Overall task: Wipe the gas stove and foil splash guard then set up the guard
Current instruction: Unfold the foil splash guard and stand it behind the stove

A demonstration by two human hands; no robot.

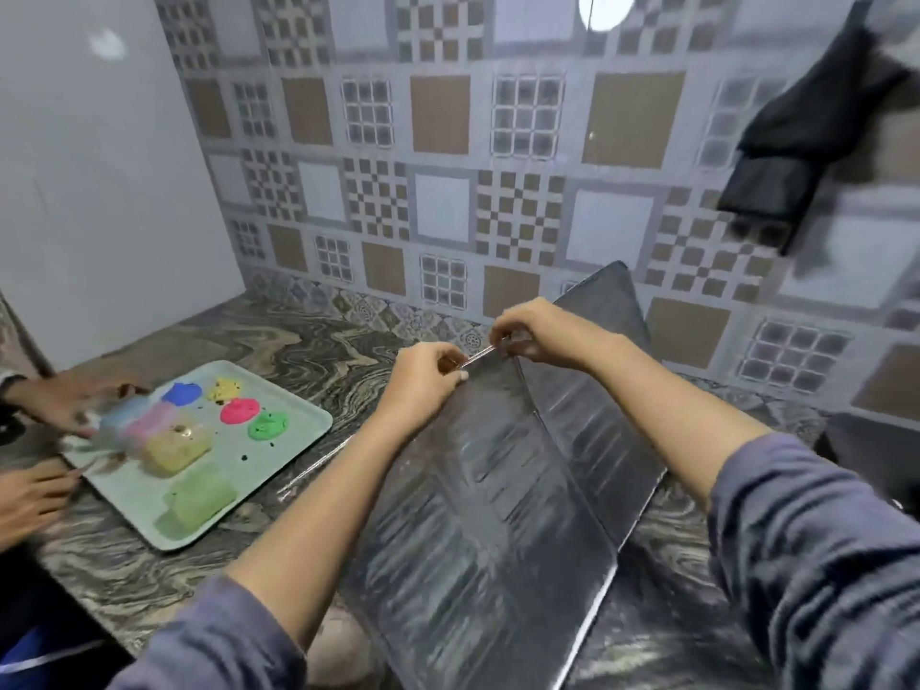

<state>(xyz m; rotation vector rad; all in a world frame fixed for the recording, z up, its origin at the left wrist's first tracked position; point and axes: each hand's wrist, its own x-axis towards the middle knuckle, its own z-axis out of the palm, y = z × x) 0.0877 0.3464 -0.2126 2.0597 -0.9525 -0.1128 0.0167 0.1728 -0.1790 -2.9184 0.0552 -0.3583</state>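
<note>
The foil splash guard [498, 490] is a folding silver panel set. It lies tilted on the marble counter [298, 341], with one panel rising toward the tiled wall. My left hand [423, 381] pinches the guard's top edge. My right hand [537, 336] pinches the same edge a little further right, near the fold. The black gas stove [876, 450] shows only at the right edge. No cloth is visible in either hand.
A pale green tray [279, 470] with coloured blobs and blocks sits on the counter to the left; another person's hands [64, 405] work over it. A dark cloth [806, 136] hangs on the wall at upper right. The patterned tiled wall stands close behind.
</note>
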